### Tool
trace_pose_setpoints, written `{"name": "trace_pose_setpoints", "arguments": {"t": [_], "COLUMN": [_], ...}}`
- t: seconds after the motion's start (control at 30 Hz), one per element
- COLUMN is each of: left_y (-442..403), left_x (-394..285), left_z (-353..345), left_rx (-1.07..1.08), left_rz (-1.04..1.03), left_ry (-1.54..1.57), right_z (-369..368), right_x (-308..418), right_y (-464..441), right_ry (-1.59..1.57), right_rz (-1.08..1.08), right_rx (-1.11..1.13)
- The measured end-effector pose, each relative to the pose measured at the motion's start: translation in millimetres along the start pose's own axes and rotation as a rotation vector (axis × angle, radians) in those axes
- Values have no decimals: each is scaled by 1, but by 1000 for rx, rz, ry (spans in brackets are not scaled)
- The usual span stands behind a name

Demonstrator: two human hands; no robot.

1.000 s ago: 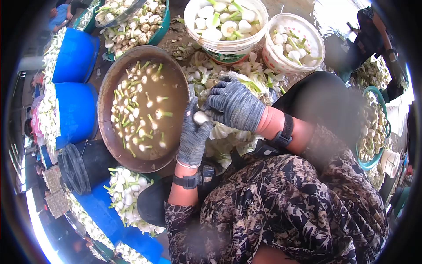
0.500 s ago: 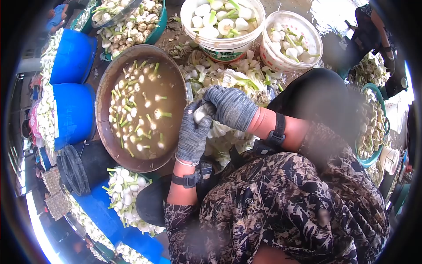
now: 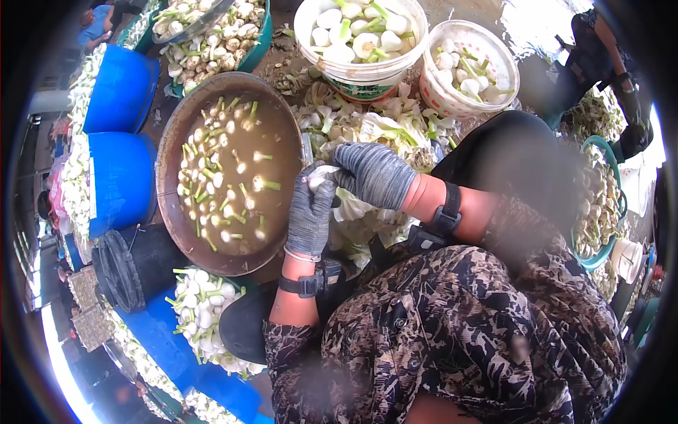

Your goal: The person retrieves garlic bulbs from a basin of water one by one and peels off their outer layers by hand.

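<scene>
Gloved in grey, my left hand (image 3: 309, 215) is closed round a white bulb (image 3: 321, 177) beside the right rim of a round brown basin (image 3: 168, 185). My right hand (image 3: 374, 175), in a matching glove, is closed against the same bulb from the right; its fingertips are partly hidden. Muddy water fills the basin, with many small white bulbs with green stems (image 3: 215, 180) floating in it. Under and beyond my hands lies a heap of pale peelings (image 3: 385, 131).
Two white buckets with bulbs, a larger one (image 3: 364, 73) and a smaller one (image 3: 452, 106), stand beyond the peelings. Blue tubs (image 3: 121, 180) and a black container (image 3: 152, 265) are at left. Another person's arm and leg (image 3: 600, 63) show at upper right.
My right hand has shifted left and down, and its fingers have closed in on the bulb. My left hand's fingers have wrapped further round it.
</scene>
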State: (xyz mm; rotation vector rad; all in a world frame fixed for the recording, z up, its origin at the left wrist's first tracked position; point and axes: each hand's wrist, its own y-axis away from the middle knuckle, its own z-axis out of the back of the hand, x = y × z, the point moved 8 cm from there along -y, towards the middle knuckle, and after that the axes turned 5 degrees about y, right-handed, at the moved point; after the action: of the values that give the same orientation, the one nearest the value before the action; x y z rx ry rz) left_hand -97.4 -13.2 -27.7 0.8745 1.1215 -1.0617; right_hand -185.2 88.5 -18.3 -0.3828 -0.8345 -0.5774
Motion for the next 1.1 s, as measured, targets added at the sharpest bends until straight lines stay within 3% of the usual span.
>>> {"name": "trace_pose_setpoints", "arguments": {"t": [0.03,0.1,0.17,0.23,0.3,0.33,0.37,0.43,0.5,0.57,0.63,0.67,0.7,0.77,0.8,0.83,0.87,0.93,0.97,1.0,1.03,1.1], "left_y": [-2,-5,2,-1,2,0,-5,-11,-19,-16,-21,-23,-24,-27,-32,-39,-65,-103,-115,-127,-126,-134], "left_x": [6,-13,-22,-11,14,15,9,18,24,13,27,-2,-17,17,43,64,83,42,-14,-71,-68,-98], "left_z": [-4,-12,-7,-6,-2,3,-1,-15,-22,-23,-33,-40,-43,-31,-17,-10,4,-9,-38,-67,-79,-96], "left_rx": [59,37,-95,-81,-92,-88,-80,-129,-67,31,105,96,79,43,-27,-71,42,149,152,162,122,103], "left_rz": [138,70,-154,-211,67,26,22,279,203,26,239,256,275,335,305,367,233,18,-21,-58,-42,-243], "left_ry": [-90,-201,-224,-165,295,312,312,852,754,-112,108,149,185,114,191,362,96,-233,-68,97,357,177], "right_z": [9,10,12,15,7,21,26,50,38,36,52,56,63,92,102,103,102,70,42,20,-7,-69], "right_x": [5,-5,-39,-56,-88,-83,-77,-40,-26,-17,-22,-29,-44,-71,-91,-104,-94,-82,-78,-69,-71,-110], "right_y": [1,-2,-7,-13,-14,-7,-4,-1,1,4,5,4,2,1,0,-3,-5,-6,-6,-1,2,11], "right_ry": [101,111,53,77,-91,-179,-178,-57,-37,-82,-96,-156,-321,-708,-573,-446,-256,35,136,117,93,-346], "right_rz": [21,-63,-287,-247,-295,-453,-456,-121,-70,-62,-97,-139,-310,-363,-389,-392,-429,-436,-397,-326,-266,-141], "right_rx": [-46,-58,-115,-135,-218,-195,-204,-453,-378,-306,-469,-476,-477,-721,-820,-811,-631,-238,-31,54,156,143]}}
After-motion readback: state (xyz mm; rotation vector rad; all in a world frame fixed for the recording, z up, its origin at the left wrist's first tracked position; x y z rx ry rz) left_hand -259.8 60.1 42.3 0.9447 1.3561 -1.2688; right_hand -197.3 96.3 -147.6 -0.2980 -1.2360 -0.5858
